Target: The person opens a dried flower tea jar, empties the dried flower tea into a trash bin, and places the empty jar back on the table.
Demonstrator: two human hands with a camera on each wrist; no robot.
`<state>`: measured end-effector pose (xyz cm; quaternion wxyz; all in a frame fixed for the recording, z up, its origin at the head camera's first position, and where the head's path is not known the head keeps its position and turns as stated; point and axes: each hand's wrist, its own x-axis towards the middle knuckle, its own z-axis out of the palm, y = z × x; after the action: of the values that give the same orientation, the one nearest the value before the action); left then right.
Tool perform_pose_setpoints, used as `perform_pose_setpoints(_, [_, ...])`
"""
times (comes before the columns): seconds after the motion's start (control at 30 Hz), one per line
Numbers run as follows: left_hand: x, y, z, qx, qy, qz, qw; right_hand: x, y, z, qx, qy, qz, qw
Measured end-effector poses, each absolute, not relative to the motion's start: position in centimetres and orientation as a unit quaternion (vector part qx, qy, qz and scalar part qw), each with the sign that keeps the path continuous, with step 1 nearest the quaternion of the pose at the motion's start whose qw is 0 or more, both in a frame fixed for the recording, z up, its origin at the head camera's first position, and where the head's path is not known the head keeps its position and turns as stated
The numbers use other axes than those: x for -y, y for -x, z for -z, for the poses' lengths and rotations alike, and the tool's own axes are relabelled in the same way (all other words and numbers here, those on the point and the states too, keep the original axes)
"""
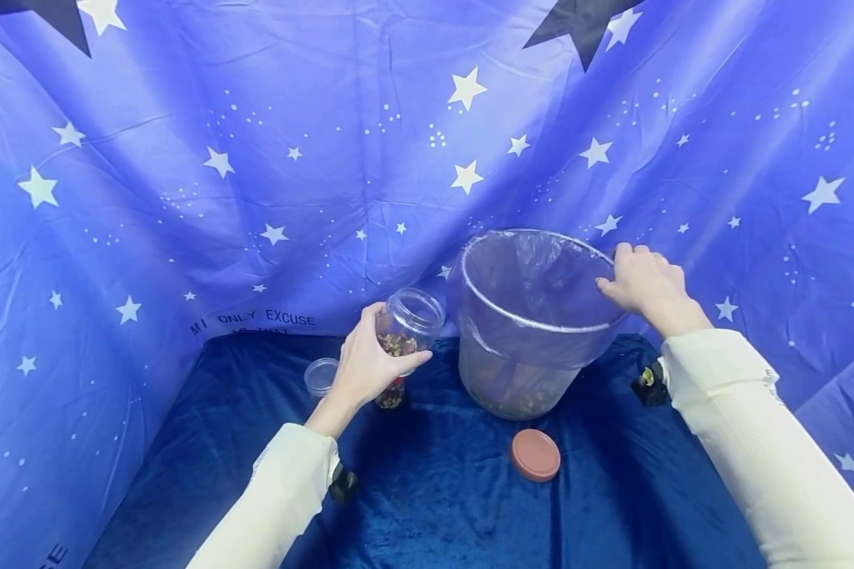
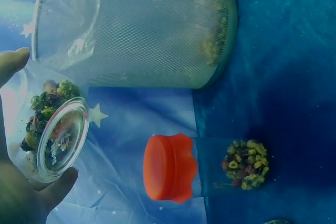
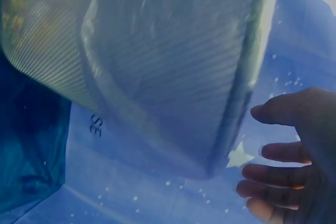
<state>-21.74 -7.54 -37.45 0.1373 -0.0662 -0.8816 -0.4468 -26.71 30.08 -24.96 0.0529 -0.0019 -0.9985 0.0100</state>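
Holding the lidless jar (image 1: 414,314) at the frame's centre, the left hand (image 1: 367,362) wraps fingers and thumb around its side. A tilt short of the bin (image 1: 515,387), right of centre, might spill the dried pieces (image 1: 397,344); the right hand (image 1: 648,286), fingers parted just beside the rim (image 1: 562,328), might not steady it.

Counted two hands (image 1: 370,359) (image 1: 648,280), one bin (image 1: 515,371) and two jars (image 1: 414,320) (image 2: 245,164) with bits inside. Also spotted two lids (image 1: 535,455) (image 2: 169,168), one clear container (image 1: 320,378).

left hand (image 1: 367,363) grips jar (image 1: 407,320) | right hand (image 1: 646,283) beside lined bin (image 1: 515,383) | pink lid (image 1: 535,455) on blue cloth (image 1: 434,506)
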Motion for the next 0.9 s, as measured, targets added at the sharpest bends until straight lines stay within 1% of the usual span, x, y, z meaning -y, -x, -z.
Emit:
perform_pose_setpoints(0.13, [7.5,22.1,37.3,0.880,0.065,0.449,0.140,-30.9,27.1,25.6,0.999,0.029,-0.004,0.045])
perform_pose_setpoints(0.4, [7.7,22.6,36.1,0.885,0.067,0.440,0.137,-31.6,27.5,26.3,0.998,0.061,0.002,-0.004])
perform_pose_setpoints(0.63, [7.7,22.9,35.1,0.882,0.066,0.443,0.144,-32.3,27.6,26.6,0.998,0.051,-0.020,-0.029])
perform_pose_setpoints(0.9, [7.7,22.9,35.0,0.885,0.060,0.444,0.127,-33.0,27.8,27.2,0.997,0.037,-0.055,-0.040])
